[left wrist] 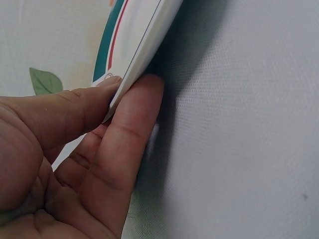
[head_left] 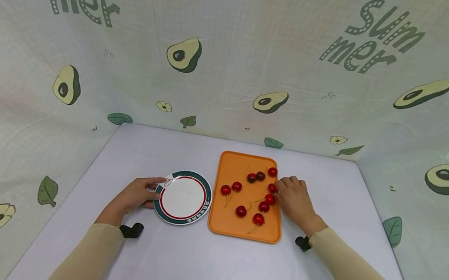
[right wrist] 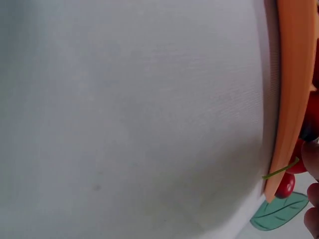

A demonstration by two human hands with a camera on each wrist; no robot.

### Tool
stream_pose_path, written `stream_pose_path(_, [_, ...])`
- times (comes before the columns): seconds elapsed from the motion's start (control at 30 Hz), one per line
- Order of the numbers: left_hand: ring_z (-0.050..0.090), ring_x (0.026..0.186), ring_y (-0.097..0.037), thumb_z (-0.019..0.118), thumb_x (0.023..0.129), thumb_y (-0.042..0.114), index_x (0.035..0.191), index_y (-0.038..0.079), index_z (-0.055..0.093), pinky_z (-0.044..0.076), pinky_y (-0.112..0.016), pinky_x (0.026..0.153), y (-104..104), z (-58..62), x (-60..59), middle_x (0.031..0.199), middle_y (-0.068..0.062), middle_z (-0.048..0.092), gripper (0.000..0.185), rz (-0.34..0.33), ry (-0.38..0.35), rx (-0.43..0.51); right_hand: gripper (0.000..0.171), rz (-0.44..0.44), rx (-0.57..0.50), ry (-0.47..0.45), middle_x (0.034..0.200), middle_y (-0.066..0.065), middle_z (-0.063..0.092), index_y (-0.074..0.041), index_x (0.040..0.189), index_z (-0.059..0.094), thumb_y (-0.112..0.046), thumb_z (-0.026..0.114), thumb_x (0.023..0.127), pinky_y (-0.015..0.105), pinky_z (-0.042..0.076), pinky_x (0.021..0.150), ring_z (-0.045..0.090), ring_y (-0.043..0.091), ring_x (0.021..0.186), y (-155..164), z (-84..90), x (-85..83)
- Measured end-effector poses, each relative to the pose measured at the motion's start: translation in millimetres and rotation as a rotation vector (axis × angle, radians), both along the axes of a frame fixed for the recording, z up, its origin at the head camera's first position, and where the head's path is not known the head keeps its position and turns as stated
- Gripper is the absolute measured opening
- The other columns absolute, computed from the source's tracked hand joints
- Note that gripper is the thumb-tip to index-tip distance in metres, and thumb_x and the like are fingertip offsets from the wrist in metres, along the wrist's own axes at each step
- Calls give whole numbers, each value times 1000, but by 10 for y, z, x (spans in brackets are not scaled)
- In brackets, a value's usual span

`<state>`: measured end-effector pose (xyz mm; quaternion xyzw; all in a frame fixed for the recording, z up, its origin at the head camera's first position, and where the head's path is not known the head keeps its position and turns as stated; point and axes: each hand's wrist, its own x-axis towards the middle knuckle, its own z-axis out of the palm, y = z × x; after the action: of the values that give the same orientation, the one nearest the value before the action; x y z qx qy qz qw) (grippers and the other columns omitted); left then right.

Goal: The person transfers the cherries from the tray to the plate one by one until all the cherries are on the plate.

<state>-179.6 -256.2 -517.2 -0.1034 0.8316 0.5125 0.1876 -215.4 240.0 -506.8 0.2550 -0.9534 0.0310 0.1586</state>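
Observation:
At the left, my left hand (head_left: 135, 196) pinches the rim of a round white plate (head_left: 183, 197) with a green and red border. In the left wrist view the thumb (left wrist: 75, 112) lies over the plate's edge and a finger (left wrist: 132, 124) supports it from below; that edge is tilted up off the tabletop. My right hand (head_left: 295, 200) is at the right side of an orange tray (head_left: 224, 224), its fingertips pinching a red cherry (head_left: 272, 188). That cherry's green stem (right wrist: 281, 170) crosses the tray rim in the right wrist view, where most of the hand is out of frame.
Several other cherries lie on the tray, among them a bright red one (head_left: 258, 219) near the front and a dark one (head_left: 260, 175) at the back. Plate and tray stand side by side on a white tabletop (head_left: 202, 270). A printed cloth (head_left: 232, 31) hangs behind.

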Motion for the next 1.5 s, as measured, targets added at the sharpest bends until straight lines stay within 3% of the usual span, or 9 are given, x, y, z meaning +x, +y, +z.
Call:
stream_pose_path(0.23, [65,82,-20,75,95,3,152,14,58,64,-31,70,1,-3,9,131,-20,51,61,2,-1,0,40,-61,60,-87,113,13,70,-5,117,70,-31,85,90,50,46,93,56,34,108,-60,-49,-92])
stream_pose_path(0.5, [67,82,-20,74,95,3,151,16,59,64,-31,71,-3,14,-3,132,-20,50,60,-3,0,4,50,-126,59,-183,116,17,70,-1,127,68,-36,81,93,54,46,97,56,37,110,-69,-68,-216])
stream_pose_path(0.63, [67,82,-20,74,95,2,151,16,59,64,-32,71,-2,1,-16,135,-21,50,60,-9,2,0,48,-132,39,-174,116,18,69,-1,125,67,-37,79,95,55,46,96,55,37,109,-82,-87,-270])
stream_pose_path(0.93, [67,83,-21,74,95,1,151,17,59,64,-32,71,-8,-25,-37,134,-21,51,60,-1,-7,-2,44,-21,4,-17,109,17,66,-1,118,63,-34,77,93,53,45,91,54,37,103,-292,-37,-306])
stream_pose_path(1.3, [68,83,-20,72,95,-2,152,13,57,65,-32,72,-5,-5,-16,131,-20,51,60,3,0,55,37,98,-1,44,104,13,64,-3,111,65,-34,76,94,49,43,88,54,34,100,-710,83,-348])
stream_pose_path(1.5, [68,84,-20,72,96,-1,152,12,58,65,-32,73,-1,2,-11,132,-20,51,59,3,0,54,37,150,37,26,105,11,62,-4,112,64,-35,76,94,48,44,89,53,32,101,-996,164,-341])
